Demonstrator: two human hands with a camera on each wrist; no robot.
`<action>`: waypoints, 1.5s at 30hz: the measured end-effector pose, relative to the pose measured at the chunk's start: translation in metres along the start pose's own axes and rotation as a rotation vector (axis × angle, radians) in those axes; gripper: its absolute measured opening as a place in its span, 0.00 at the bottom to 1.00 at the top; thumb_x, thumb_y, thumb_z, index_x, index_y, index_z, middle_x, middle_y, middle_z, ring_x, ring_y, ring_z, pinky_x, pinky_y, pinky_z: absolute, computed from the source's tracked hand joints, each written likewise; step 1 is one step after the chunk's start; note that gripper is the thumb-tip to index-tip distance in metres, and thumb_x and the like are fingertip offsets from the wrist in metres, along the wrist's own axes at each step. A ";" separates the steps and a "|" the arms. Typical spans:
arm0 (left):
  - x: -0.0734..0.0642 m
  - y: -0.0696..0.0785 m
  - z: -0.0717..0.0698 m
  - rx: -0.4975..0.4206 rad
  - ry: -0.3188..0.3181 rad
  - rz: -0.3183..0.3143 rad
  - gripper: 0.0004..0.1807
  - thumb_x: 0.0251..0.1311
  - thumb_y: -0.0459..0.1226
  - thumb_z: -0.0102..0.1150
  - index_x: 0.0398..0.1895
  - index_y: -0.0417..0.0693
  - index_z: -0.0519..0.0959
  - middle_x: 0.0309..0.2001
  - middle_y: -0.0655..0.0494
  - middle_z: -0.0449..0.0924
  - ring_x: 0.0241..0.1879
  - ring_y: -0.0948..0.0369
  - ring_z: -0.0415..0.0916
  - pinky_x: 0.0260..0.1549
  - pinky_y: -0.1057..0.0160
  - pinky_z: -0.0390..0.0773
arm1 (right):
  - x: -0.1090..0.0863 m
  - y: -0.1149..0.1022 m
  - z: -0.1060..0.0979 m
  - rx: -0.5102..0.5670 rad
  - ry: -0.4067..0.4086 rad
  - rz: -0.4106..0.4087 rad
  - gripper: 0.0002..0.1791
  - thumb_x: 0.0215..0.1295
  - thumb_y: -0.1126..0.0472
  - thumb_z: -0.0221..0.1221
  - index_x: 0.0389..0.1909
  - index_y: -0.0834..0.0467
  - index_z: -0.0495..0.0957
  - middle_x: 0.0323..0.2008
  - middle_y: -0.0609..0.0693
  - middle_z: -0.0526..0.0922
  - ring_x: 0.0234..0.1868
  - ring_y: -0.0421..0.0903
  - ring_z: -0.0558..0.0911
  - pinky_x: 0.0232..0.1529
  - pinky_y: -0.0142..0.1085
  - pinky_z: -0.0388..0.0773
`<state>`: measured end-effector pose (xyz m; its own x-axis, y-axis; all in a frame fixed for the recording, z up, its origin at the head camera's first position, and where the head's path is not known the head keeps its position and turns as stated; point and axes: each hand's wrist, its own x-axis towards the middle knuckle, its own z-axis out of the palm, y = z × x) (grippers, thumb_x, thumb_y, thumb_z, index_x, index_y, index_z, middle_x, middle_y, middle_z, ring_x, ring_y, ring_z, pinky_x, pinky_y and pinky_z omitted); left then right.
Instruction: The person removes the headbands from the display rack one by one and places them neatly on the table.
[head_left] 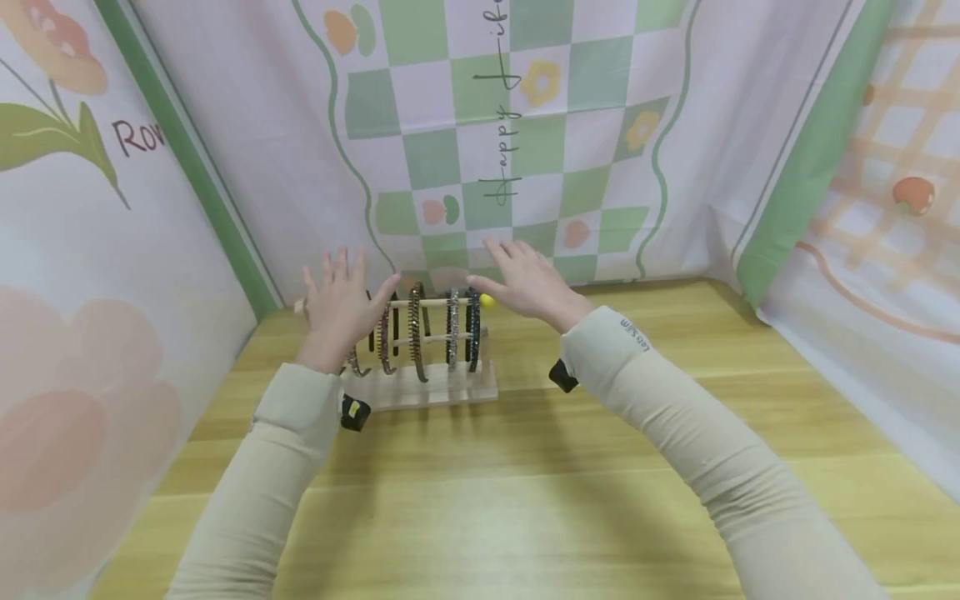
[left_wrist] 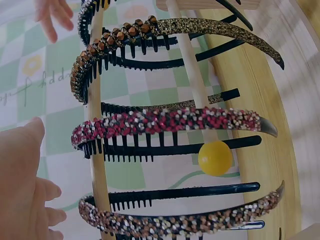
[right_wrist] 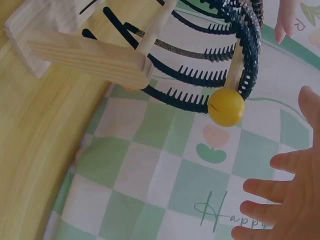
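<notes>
Several beaded headbands hang on a wooden rack [head_left: 468, 390] at the back of the table. Among them are a brown-beaded headband [head_left: 416, 333] [left_wrist: 125, 35], a red-and-silver headband [left_wrist: 165, 121], a silver headband [head_left: 453, 333] and a dark blue headband [head_left: 474, 337] [right_wrist: 254, 60]. My left hand [head_left: 337, 312] [left_wrist: 22, 185] is spread, holding nothing, and covers the rack's left end in the head view. My right hand [head_left: 534, 283] [right_wrist: 295, 195], also holding nothing with fingers extended, hovers past the rack's right end, near its yellow ball [head_left: 487, 300] [right_wrist: 226, 107].
The wooden table [head_left: 480, 517] stretches out in front of the rack. Behind it hangs a checked cloth [head_left: 483, 108] with green squares, and printed cloths enclose both sides. Another yellow ball [left_wrist: 215, 158] caps a lower rod in the left wrist view.
</notes>
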<state>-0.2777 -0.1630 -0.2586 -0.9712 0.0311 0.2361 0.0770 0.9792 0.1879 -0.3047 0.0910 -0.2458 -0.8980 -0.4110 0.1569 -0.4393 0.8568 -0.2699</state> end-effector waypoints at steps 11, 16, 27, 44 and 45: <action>-0.008 -0.012 0.000 -0.028 0.032 0.000 0.48 0.61 0.67 0.22 0.71 0.40 0.41 0.70 0.39 0.30 0.68 0.45 0.22 0.58 0.46 0.14 | -0.001 -0.004 0.008 0.054 -0.020 -0.024 0.44 0.64 0.32 0.39 0.72 0.54 0.42 0.70 0.58 0.48 0.69 0.55 0.49 0.67 0.51 0.48; -0.011 -0.018 0.001 -0.030 0.041 0.005 0.48 0.61 0.67 0.22 0.71 0.39 0.41 0.70 0.38 0.31 0.67 0.44 0.23 0.58 0.46 0.14 | -0.002 -0.004 0.010 0.089 -0.029 -0.030 0.45 0.63 0.32 0.41 0.72 0.55 0.43 0.70 0.58 0.49 0.68 0.56 0.50 0.67 0.51 0.48; -0.018 -0.030 0.002 -0.037 0.048 0.000 0.47 0.62 0.65 0.24 0.71 0.38 0.41 0.70 0.38 0.30 0.68 0.43 0.23 0.60 0.45 0.17 | -0.002 -0.003 0.018 0.118 -0.044 -0.060 0.44 0.63 0.33 0.42 0.71 0.56 0.45 0.68 0.57 0.54 0.67 0.56 0.54 0.67 0.49 0.51; -0.024 -0.055 0.008 -0.070 0.072 0.027 0.45 0.64 0.63 0.26 0.71 0.38 0.40 0.70 0.37 0.29 0.67 0.42 0.23 0.59 0.47 0.15 | -0.002 -0.003 0.027 0.157 -0.055 -0.070 0.43 0.64 0.34 0.42 0.71 0.57 0.46 0.68 0.58 0.54 0.67 0.55 0.54 0.66 0.49 0.51; -0.024 -0.056 0.008 -0.072 0.073 0.030 0.45 0.64 0.63 0.26 0.71 0.38 0.40 0.70 0.37 0.29 0.67 0.42 0.23 0.59 0.46 0.15 | -0.002 -0.002 0.027 0.162 -0.055 -0.073 0.43 0.64 0.34 0.42 0.71 0.57 0.46 0.68 0.58 0.53 0.67 0.56 0.54 0.66 0.49 0.51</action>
<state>-0.2600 -0.2167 -0.2824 -0.9494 0.0429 0.3110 0.1244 0.9610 0.2471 -0.3023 0.0811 -0.2716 -0.8614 -0.4908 0.1309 -0.4978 0.7642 -0.4101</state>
